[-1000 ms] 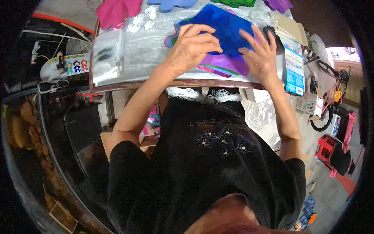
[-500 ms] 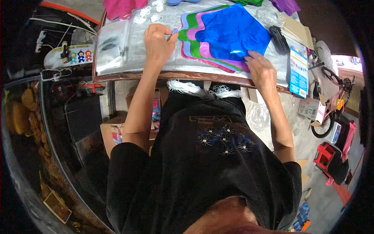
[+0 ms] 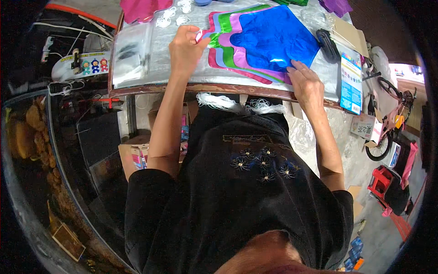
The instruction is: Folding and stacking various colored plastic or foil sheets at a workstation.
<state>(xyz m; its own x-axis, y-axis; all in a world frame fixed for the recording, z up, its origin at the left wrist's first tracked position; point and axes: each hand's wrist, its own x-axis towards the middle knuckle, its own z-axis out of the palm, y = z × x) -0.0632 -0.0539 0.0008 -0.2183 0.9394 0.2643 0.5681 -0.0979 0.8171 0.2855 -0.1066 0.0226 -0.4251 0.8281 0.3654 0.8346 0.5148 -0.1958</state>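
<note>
A fanned stack of flat, uninflated foil balloons lies on the table. The blue foil balloon [image 3: 273, 39] is on top, with purple, green [image 3: 225, 23], light blue and pink [image 3: 213, 59] edges showing under it at the left. My left hand [image 3: 186, 48] is closed in a pinch on the narrow pink end at the stack's left. My right hand [image 3: 306, 82] lies with its fingers stretched over the stack's near right edge, touching the blue and purple foil.
Clear plastic sleeves [image 3: 132, 55] lie at the table's left, near white string bundles [image 3: 166, 17]. A pink foil piece [image 3: 143, 9] lies at the far left. To the right are a black object [image 3: 327, 45] and a blue-and-white printed packet [image 3: 350, 82]. The table's brown edge [image 3: 219, 89] runs nearest me.
My left hand has pulled the pink layer out leftward, so more pink shows along the stack's left side. The right hand stays at the near right edge.
</note>
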